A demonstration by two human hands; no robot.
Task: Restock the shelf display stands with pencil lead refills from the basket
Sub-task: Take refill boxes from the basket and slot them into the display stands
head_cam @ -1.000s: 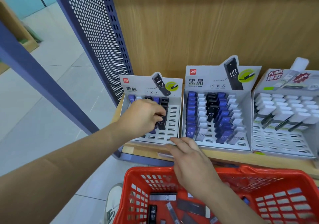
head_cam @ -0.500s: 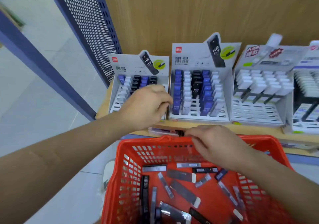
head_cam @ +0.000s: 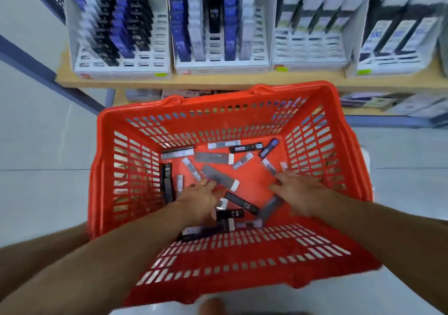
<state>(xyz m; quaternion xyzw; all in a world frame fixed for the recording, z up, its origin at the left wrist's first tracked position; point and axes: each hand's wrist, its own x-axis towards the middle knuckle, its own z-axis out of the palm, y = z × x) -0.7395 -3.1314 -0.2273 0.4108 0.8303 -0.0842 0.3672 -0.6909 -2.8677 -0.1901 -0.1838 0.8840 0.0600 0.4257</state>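
Observation:
A red plastic basket point(head_cam: 121, 169) sits below the shelf, its floor strewn with several black, grey and blue pencil lead refills point(head_cam: 244, 147). Both hands are down inside it. My left hand point(head_cam: 201, 197) hovers over the refills near the middle, fingers spread toward a grey case point(head_cam: 213, 175). My right hand point(head_cam: 298, 193) reaches in from the right, fingers spread above another grey case point(head_cam: 270, 206). Neither hand visibly holds anything. On the shelf stand white display stands: the left stand point(head_cam: 116, 69) has black and blue refills, the second stand point(head_cam: 218, 68) blue, white and black ones.
Two more white stands point(head_cam: 310, 60) with white-packaged refills stand to the right on the wooden shelf point(head_cam: 242, 80). A lower shelf with packets shows behind the basket. Blue shelf frame at left; grey tiled floor on both sides.
Both hands have left the shelf and dropped into the basket. The view has tilted down, so the stands now sit at the top edge.

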